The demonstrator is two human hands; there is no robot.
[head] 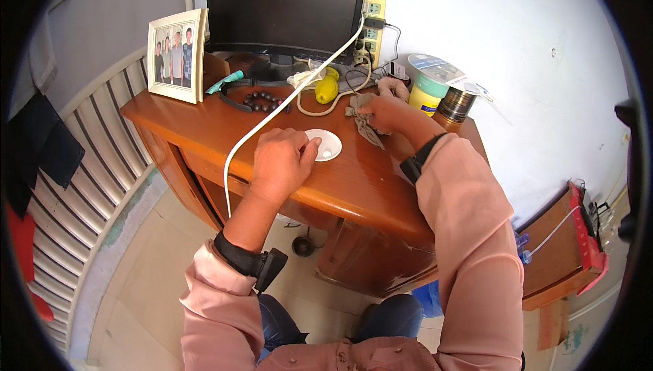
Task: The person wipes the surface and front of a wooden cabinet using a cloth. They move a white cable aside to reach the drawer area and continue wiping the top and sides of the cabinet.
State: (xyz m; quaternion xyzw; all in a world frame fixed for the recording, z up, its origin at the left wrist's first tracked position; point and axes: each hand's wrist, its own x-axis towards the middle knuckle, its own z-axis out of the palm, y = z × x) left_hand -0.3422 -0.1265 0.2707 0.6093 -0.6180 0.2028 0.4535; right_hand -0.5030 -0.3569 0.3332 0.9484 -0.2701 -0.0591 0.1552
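My left hand (284,159) is over the front of the wooden desk (245,150), back up with its fingers curled. Its thumb overlaps the left edge of a small round white dish or cup (332,145), which has something white inside. Whether the hand grips that dish is hidden. Farther back on the right, my right hand (390,114) holds a crumpled grey cloth (368,127) against the desktop. A white cable (270,116) runs diagonally past my left hand and down over the desk's front edge.
Behind my hands are a monitor (285,9), a picture frame (196,93), dark beads (257,101) and yellow fruit (326,89). A yellow-green tub (425,96) and a dark tin (455,106) stand right. A power strip (375,34) is beside the monitor. Metal railings (97,116) border the left.
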